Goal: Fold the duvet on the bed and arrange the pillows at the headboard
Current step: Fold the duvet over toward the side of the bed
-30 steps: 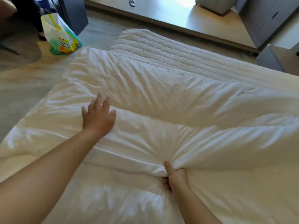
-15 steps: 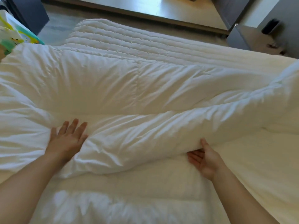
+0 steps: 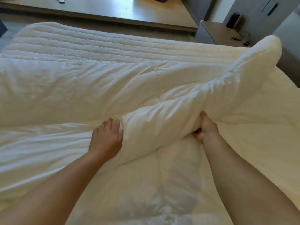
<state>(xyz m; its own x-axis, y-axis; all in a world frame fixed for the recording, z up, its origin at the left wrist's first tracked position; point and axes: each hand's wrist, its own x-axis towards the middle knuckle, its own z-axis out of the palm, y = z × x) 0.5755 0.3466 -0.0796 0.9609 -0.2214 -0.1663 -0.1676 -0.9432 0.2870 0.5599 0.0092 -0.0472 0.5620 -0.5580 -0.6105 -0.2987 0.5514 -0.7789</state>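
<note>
A white duvet lies spread over the bed, with a thick raised fold running from the middle up to the right. My left hand lies flat with fingers together on the duvet, pressed against the near end of that fold. My right hand grips the fold's underside, fingers curled into the fabric and thumb on top. A quilted mattress pad shows bare along the far side of the bed. No pillows are in sight.
A grey bedside table with a dark cylinder and cables stands at the far right. A low wooden platform runs along the far side, with a small object on it.
My view swung to the right. My left hand slid right, up against the fold. My right hand went from open under the fold's edge to clenched on it, bunching it higher.
</note>
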